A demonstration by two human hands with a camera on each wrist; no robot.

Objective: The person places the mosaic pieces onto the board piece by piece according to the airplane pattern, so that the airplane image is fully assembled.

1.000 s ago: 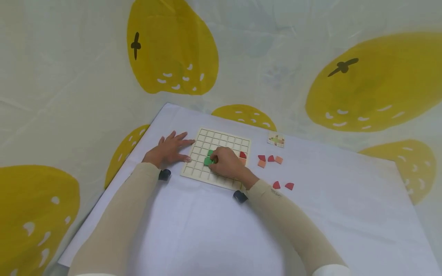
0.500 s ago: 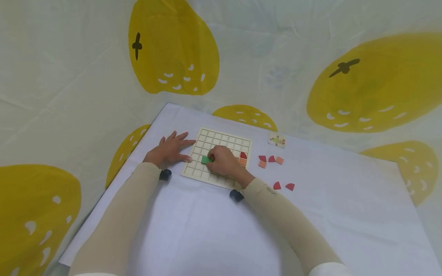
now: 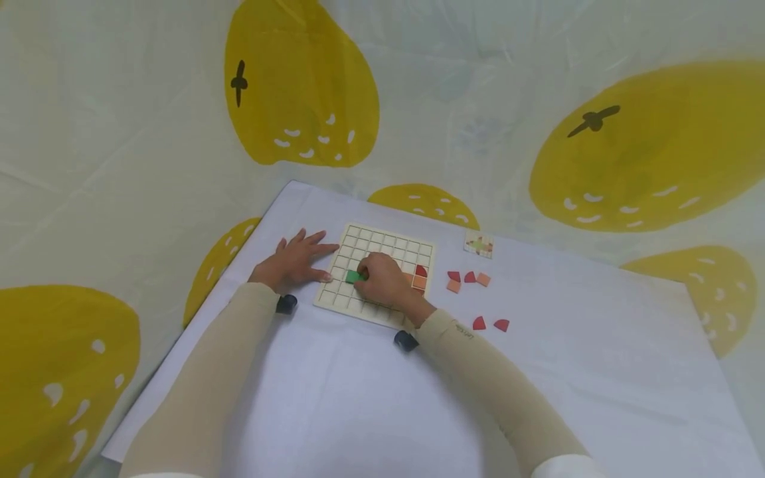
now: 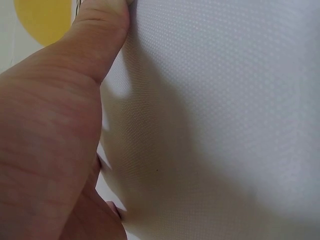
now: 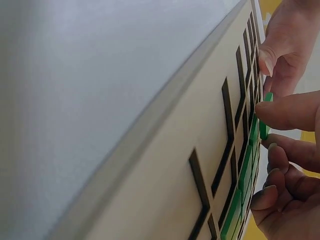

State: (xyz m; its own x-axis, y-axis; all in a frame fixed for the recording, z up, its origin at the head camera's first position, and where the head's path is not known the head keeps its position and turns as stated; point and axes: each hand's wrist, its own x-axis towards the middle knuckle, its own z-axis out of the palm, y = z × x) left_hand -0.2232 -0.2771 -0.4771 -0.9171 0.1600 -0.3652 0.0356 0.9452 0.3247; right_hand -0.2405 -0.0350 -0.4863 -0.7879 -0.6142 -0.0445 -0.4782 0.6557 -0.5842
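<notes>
My right hand is over the middle of the square grid board. In the right wrist view its thumb and a finger pinch a green tile, held on edge close to the board. Other green tiles lie in the grid cells below; in the head view this hand covers most of them. My left hand lies with spread fingers at the board's left edge, its thumb and a fingertip touching the rim. On the board's right side are a red quarter-round piece and orange tiles, partly covered.
Right of the board lie loose red quarter-round pieces and orange squares on the white table. A small pattern card lies behind them. A curtain with yellow fruit prints hangs behind the table.
My right hand has shifted slightly left across the board. The green visible at its fingertips has moved left too, and another green tile has gone out of sight. My left hand stays put.
</notes>
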